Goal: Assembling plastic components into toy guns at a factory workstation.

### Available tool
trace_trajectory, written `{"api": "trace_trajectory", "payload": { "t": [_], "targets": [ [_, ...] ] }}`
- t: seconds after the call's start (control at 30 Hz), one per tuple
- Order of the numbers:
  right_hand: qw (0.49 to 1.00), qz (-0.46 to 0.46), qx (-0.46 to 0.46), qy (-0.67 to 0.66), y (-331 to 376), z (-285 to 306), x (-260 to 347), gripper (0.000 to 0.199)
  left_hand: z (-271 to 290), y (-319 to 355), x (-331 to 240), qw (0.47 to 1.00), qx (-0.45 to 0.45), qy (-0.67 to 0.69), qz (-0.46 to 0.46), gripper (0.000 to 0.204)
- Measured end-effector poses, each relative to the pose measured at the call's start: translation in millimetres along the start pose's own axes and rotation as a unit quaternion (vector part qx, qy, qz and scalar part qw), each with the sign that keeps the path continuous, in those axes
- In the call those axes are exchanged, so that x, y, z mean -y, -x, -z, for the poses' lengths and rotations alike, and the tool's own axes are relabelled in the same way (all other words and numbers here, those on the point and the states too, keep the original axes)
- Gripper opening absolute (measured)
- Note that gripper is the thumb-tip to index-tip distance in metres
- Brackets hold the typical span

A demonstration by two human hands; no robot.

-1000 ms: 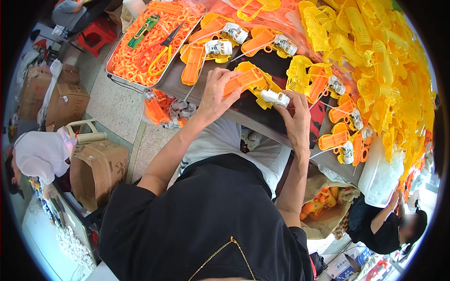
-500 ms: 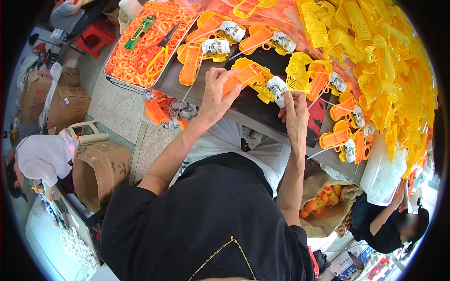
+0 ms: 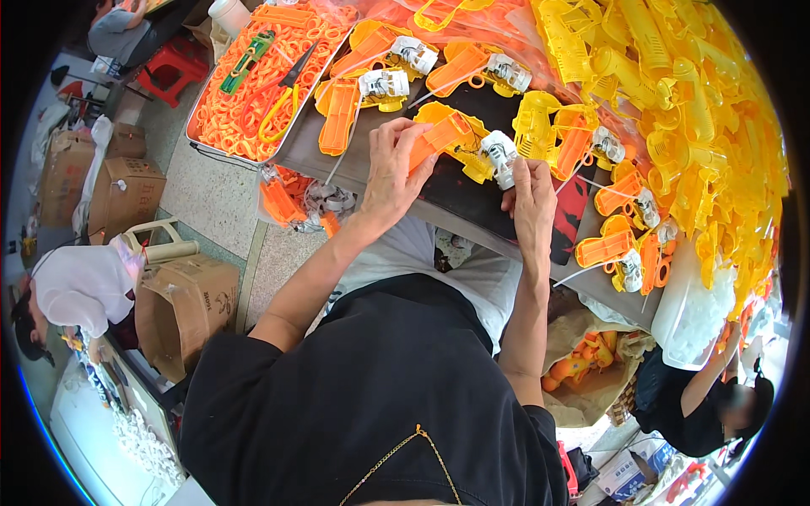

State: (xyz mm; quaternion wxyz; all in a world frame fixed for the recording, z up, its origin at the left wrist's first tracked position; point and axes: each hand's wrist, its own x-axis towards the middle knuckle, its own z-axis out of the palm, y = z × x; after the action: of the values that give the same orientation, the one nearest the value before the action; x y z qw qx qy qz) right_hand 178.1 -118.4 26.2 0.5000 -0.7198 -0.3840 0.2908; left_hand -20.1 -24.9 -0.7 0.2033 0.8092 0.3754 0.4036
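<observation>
My left hand (image 3: pixel 395 165) is closed round an orange plastic part (image 3: pixel 439 139) that lies against a yellow plastic shell (image 3: pixel 474 165). At the shell's right end sits a white motor-like unit (image 3: pixel 499 157) with dark markings. My right hand (image 3: pixel 531 196) pinches at the lower end of that white unit; its fingertips partly hide the spot. Just right of it lies an empty yellow shell half (image 3: pixel 535 131). More partly assembled pieces, each with yellow shell, orange part and white unit, lie around, such as the assembly (image 3: pixel 341 115) left of my hands.
A metal tray (image 3: pixel 196 126) of orange rings carries cutters (image 3: pixel 278 110) and a green tool (image 3: pixel 248 61). Yellow shells (image 3: pixel 675 110) are heaped at the right. A white plastic bin (image 3: pixel 693 325) stands at the table's right end. Co-workers sit at left and right.
Both hands stay almost in place on the same piece, with the white unit turned slightly. At the right, the co-worker's arm has shifted a little.
</observation>
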Motion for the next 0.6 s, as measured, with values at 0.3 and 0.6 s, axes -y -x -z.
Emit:
{"api": "trace_trajectory", "payload": {
  "t": [0.3,0.6],
  "targets": [
    [0.999,-0.027,0.000,-0.035,-7,-7,-8,0.039,-2,-3,3,0.997,0.014,0.068,0.032,0.042],
    [0.994,-0.052,0.020,-0.091,-9,-6,-16,0.040,1,2,-2,0.997,0.015,0.058,0.055,0.045]
  ]
}}
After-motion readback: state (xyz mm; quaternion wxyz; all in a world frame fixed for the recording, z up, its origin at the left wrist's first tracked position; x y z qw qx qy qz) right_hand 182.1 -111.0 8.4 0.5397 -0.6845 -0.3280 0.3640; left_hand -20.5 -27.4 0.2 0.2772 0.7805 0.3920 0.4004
